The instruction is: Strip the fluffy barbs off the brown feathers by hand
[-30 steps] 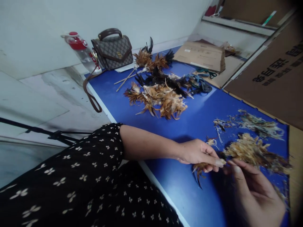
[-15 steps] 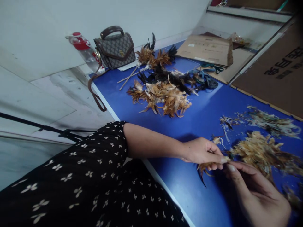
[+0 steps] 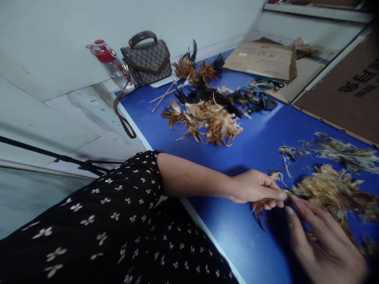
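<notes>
My left hand [image 3: 260,188] reaches over the blue table and pinches a small bunch of brown feathers [image 3: 259,206]. Its dark tips hang below the fingers, and the palm side hides much of the bunch. My right hand [image 3: 322,240] is just to the right, thumb and forefinger apart. Its forefinger tip is close to my left thumb tip; whether it touches the bunch's end I cannot tell. Beyond the right hand lies a heap of pale tan feathers [image 3: 328,183]. A small feather scrap with white strands [image 3: 276,176] rests behind my left fingers.
Brown feather bunches [image 3: 207,120] and black feathers [image 3: 211,94] lie farther back on the blue table [image 3: 142,108]. Feather scraps [image 3: 340,152] spread at right. A handbag [image 3: 149,63], a bottle [image 3: 111,65], flat cardboard [image 3: 263,59] and a large carton [image 3: 346,90] stand around the edges.
My right thumb and forefinger have parted from their pinch beside the left fingertips. The left hand keeps its hold on the feathers. The whole view has shifted slightly.
</notes>
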